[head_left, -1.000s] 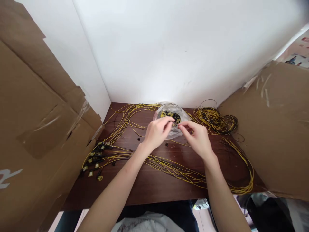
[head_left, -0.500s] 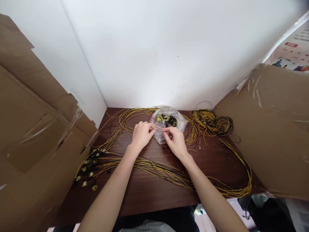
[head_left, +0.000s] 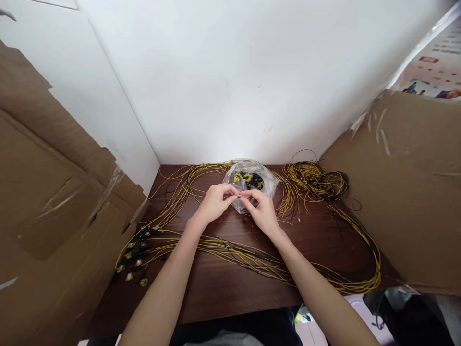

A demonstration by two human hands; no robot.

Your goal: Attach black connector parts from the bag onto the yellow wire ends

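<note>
My left hand [head_left: 215,202] and my right hand [head_left: 260,210] meet fingertip to fingertip over the near edge of a clear plastic bag [head_left: 269,185]. Both are closed in a pinch. A tiny thin piece shows between the fingertips, too small to name for sure. Inside the open bag lie small black and yellow parts [head_left: 248,179]. A bundle of yellow and black wires [head_left: 230,250] runs crosswise under my forearms. Its left end carries several black connectors with yellowish tips [head_left: 139,263].
Loose yellow wires [head_left: 183,180] curve behind my hands on the brown table [head_left: 216,300]. A tangled wire coil [head_left: 309,180] sits at the back right. Cardboard walls stand at the left [head_left: 65,202] and right [head_left: 406,192], a white wall [head_left: 216,86] behind.
My fingertips have come closer together, the left hand shifting right towards the right one. The view has tilted slightly. Bag and wires lie as before.
</note>
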